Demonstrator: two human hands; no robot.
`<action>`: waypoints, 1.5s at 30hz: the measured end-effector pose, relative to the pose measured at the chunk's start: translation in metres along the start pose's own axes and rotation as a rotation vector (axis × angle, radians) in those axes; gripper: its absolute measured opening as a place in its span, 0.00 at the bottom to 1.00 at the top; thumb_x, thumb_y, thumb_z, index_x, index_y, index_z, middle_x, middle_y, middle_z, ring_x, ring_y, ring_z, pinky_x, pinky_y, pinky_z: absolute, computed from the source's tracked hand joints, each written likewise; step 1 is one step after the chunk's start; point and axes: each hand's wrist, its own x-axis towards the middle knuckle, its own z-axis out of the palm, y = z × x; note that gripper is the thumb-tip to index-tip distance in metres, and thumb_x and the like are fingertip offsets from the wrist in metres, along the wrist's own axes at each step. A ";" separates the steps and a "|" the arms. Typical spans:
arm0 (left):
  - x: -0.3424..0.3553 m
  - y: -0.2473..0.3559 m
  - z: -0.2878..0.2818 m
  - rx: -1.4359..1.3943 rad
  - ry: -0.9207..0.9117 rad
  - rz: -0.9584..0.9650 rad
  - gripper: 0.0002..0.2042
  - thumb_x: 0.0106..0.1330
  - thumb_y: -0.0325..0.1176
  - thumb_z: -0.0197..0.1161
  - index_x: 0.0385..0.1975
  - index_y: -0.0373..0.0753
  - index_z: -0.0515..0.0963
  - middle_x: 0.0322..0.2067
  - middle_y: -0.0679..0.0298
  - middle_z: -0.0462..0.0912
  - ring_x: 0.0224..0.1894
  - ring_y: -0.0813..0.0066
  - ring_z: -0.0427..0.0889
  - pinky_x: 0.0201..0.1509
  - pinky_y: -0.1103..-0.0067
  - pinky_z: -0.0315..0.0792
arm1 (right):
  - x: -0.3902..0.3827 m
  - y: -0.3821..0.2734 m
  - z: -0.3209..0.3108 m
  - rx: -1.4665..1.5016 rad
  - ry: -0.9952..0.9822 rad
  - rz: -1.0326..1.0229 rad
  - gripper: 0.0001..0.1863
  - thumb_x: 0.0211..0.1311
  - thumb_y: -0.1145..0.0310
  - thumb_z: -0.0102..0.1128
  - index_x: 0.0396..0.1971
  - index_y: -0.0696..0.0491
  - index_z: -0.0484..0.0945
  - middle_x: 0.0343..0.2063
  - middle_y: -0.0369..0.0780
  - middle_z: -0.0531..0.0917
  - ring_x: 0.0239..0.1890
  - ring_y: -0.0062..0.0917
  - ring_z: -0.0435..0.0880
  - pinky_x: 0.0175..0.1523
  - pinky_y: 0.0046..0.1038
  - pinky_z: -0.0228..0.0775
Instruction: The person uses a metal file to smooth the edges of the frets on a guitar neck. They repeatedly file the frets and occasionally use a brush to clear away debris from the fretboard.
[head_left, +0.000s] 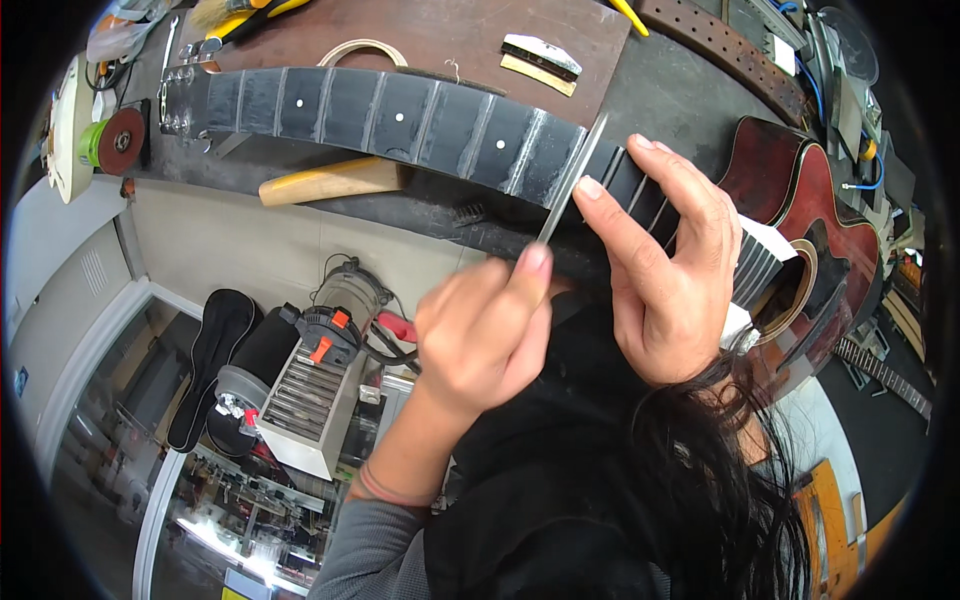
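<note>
A red acoustic guitar (pixel 842 225) lies on the bench with its neck running to the left. Its dark fretboard (pixel 385 115) has pale dot inlays and dusty whitish lines at the frets. My left hand (pixel 485 335) is closed round the near end of a thin metal file (pixel 572 185), which lies slantwise across the fretboard, along a fret. To the right of the file, my right hand (pixel 675 245) rests on the fretboard. Its thumb and forefinger are stretched out and apart; the other fingers are partly hidden. White paper or tape shows beside the soundhole.
Beneath the neck lies a wooden block (pixel 332 182). A roll of tape (pixel 362 50) and a small black-and-white tool (pixel 541 57) are beyond it. A perforated brown strip (pixel 725 55) stands at the back right. A shop vacuum (pixel 345 300) and black instrument case (pixel 212 370) are below left.
</note>
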 end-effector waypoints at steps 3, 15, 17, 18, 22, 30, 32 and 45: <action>0.013 0.000 0.006 -0.023 0.008 0.006 0.25 0.56 0.13 0.73 0.57 0.28 0.86 0.25 0.58 0.77 0.22 0.60 0.78 0.27 0.68 0.75 | -0.001 0.001 0.002 0.005 0.014 0.007 0.35 0.51 0.83 0.72 0.62 0.44 0.91 0.69 0.49 0.82 0.68 0.48 0.82 0.72 0.47 0.68; 0.000 0.000 0.001 -0.054 -0.025 -0.030 0.23 0.58 0.12 0.73 0.55 0.28 0.86 0.28 0.57 0.81 0.24 0.59 0.81 0.28 0.70 0.77 | -0.002 0.000 0.003 -0.009 0.025 0.011 0.36 0.49 0.83 0.70 0.62 0.44 0.91 0.69 0.48 0.82 0.68 0.47 0.83 0.72 0.47 0.69; -0.028 0.005 -0.008 -0.047 -0.004 -0.040 0.21 0.61 0.05 0.71 0.52 0.30 0.84 0.23 0.57 0.80 0.19 0.64 0.77 0.25 0.74 0.72 | -0.002 0.001 0.002 -0.014 0.026 0.012 0.36 0.49 0.83 0.70 0.62 0.44 0.91 0.69 0.49 0.82 0.68 0.47 0.83 0.72 0.47 0.69; -0.028 0.005 -0.009 -0.042 -0.006 -0.038 0.22 0.59 0.07 0.72 0.54 0.29 0.85 0.25 0.57 0.80 0.21 0.62 0.78 0.26 0.72 0.73 | -0.003 0.000 0.002 -0.012 0.024 0.009 0.36 0.50 0.83 0.70 0.62 0.44 0.91 0.69 0.48 0.82 0.68 0.47 0.83 0.72 0.47 0.69; 0.011 -0.005 0.006 -0.055 -0.011 0.004 0.25 0.57 0.13 0.74 0.58 0.28 0.86 0.28 0.56 0.81 0.22 0.59 0.79 0.27 0.68 0.74 | -0.001 -0.002 0.003 -0.001 0.021 0.013 0.35 0.50 0.84 0.70 0.62 0.43 0.92 0.69 0.48 0.81 0.69 0.47 0.82 0.72 0.47 0.69; -0.037 0.005 -0.009 -0.073 0.015 -0.066 0.23 0.57 0.11 0.75 0.56 0.29 0.87 0.27 0.56 0.80 0.22 0.61 0.80 0.27 0.69 0.76 | -0.001 0.000 0.002 -0.015 0.033 0.014 0.35 0.50 0.83 0.70 0.61 0.44 0.92 0.70 0.48 0.81 0.69 0.46 0.82 0.72 0.46 0.69; -0.008 -0.003 0.003 -0.070 0.017 -0.020 0.24 0.57 0.11 0.74 0.56 0.29 0.86 0.27 0.57 0.81 0.22 0.62 0.80 0.27 0.69 0.76 | -0.002 -0.002 0.005 -0.010 0.030 0.014 0.34 0.50 0.83 0.70 0.61 0.44 0.92 0.69 0.48 0.81 0.69 0.46 0.82 0.71 0.46 0.69; 0.017 -0.008 0.015 -0.099 0.034 -0.004 0.25 0.57 0.12 0.73 0.58 0.29 0.86 0.25 0.60 0.76 0.23 0.61 0.77 0.27 0.67 0.72 | -0.003 -0.002 0.006 -0.012 0.039 0.009 0.34 0.51 0.83 0.70 0.61 0.44 0.92 0.69 0.48 0.82 0.69 0.46 0.82 0.71 0.46 0.69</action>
